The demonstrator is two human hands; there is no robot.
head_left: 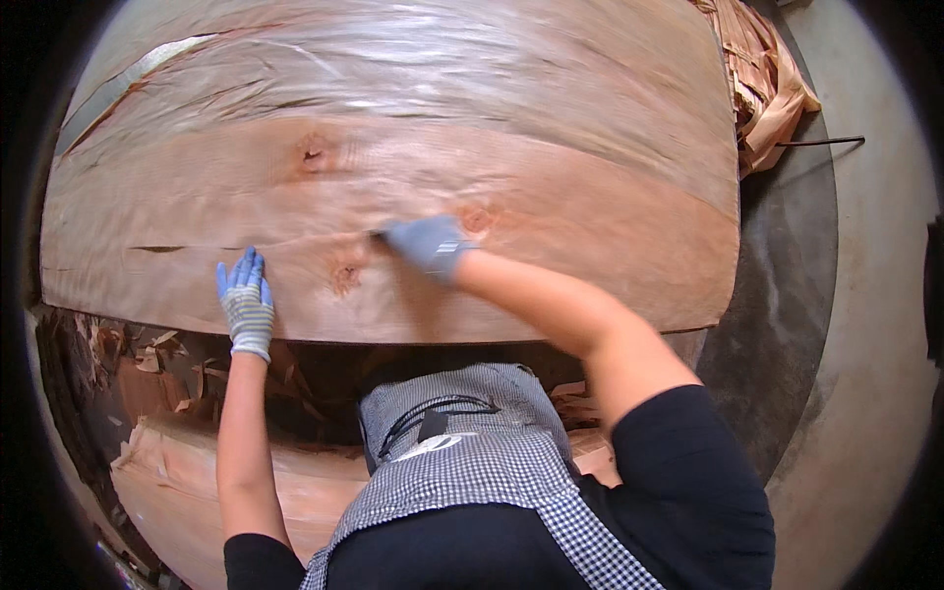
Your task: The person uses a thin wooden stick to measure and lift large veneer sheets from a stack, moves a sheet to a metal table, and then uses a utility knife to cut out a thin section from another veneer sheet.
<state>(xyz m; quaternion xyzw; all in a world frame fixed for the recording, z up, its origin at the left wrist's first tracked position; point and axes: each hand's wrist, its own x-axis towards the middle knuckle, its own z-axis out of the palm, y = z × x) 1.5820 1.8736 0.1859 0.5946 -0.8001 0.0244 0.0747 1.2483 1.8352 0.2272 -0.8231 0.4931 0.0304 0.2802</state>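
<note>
A wide sheet of reddish-brown wood veneer (pixel 551 265) with several knots lies before me. My left hand (pixel 248 300), in a striped glove with blue-coated fingers, rests flat near the sheet's near edge, fingers stretched out. Its fingertips touch the right end of a narrow split (pixel 162 249) in the wood. Farther right, my right hand (pixel 428 244), in a blue-grey glove, is closed and blurred by motion. A small dark tool (pixel 378 235) pokes out at its left side, over the veneer between two knots; the tool's kind cannot be made out.
Wavy, shiny veneer (pixel 442 59) spreads beyond the flatter sheet, with a long gap (pixel 138 79) at the far left. Crumpled veneer scraps (pixel 757 84) hang at the far right beside a thin dark rod (pixel 826 142). Broken pieces (pixel 157 354) and another veneer stack (pixel 187 482) lie below the near edge.
</note>
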